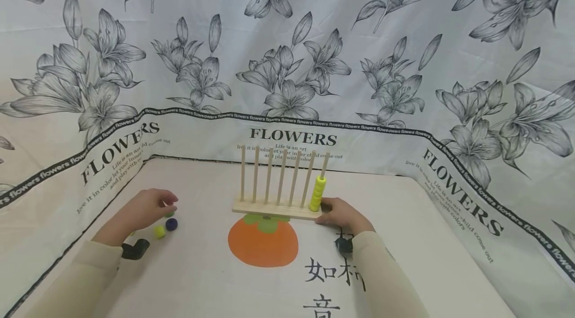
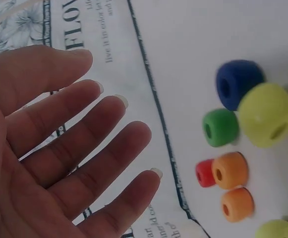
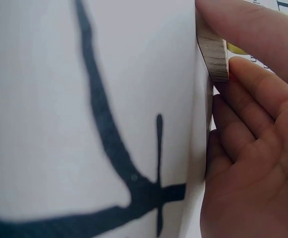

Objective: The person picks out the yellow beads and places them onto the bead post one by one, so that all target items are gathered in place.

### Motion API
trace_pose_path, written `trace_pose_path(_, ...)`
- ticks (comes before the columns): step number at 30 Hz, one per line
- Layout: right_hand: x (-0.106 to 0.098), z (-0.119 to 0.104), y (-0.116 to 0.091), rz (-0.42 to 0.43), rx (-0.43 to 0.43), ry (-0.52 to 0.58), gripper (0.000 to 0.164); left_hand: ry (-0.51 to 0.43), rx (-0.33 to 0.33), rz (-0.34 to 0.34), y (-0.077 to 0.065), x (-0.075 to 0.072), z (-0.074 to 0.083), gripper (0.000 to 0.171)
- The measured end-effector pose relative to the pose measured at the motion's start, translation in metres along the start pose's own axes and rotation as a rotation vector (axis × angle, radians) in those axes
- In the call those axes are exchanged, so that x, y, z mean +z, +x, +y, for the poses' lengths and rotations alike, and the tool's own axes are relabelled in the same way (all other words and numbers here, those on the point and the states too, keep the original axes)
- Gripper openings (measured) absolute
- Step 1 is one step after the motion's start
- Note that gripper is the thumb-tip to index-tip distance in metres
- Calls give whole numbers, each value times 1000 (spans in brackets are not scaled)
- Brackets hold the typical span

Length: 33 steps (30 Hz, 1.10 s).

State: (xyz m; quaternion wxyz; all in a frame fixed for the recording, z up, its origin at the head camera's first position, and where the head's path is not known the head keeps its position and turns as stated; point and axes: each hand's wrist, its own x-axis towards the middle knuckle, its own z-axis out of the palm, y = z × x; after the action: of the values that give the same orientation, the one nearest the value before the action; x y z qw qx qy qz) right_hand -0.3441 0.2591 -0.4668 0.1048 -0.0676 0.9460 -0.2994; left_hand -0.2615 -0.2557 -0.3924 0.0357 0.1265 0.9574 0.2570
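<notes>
A wooden peg rack (image 1: 269,208) with several upright dowels stands on the table, and yellow beads (image 1: 317,193) are stacked on its rightmost dowel. My right hand (image 1: 345,214) holds the right end of its base, thumb in front and fingers behind; the right wrist view shows the base's end (image 3: 217,62) between them. At the left, my left hand (image 1: 150,204) hovers near loose beads with nothing in it, fingers extended. In the left wrist view these include a blue bead (image 2: 244,84), a yellow bead (image 2: 268,115), a green bead (image 2: 221,127), a red bead (image 2: 204,173) and orange beads (image 2: 233,169).
White cloth covers the table, with a printed orange persimmon (image 1: 262,243) in front of the rack and black printed characters (image 1: 321,270) at the right. Flower-printed curtains (image 1: 292,58) surround the back and both sides.
</notes>
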Motion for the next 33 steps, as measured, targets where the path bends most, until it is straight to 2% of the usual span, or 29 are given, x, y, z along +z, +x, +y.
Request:
trace_pose_path(7, -1, 2, -1, 0, -13, -9, 79, 48, -33, -11, -5, 11, -14, 31)
trace_pose_path(12, -1, 3, -2, 6, -6, -4, 79, 47, -64, -12, -8, 17, -20, 37)
trace_pose_path(15, -1, 3, -2, 8, -10, 10, 79, 53, -75, -1, -11, 19, -24, 35)
trace_pose_path(20, 0, 3, -1, 6, -7, 15, 79, 34, -99, -20, -15, 22, -27, 35)
trace_pose_path(33, 1, 3, 0, 4, -7, 21, 80, 81, -77, -7, -18, 32, -33, 28)
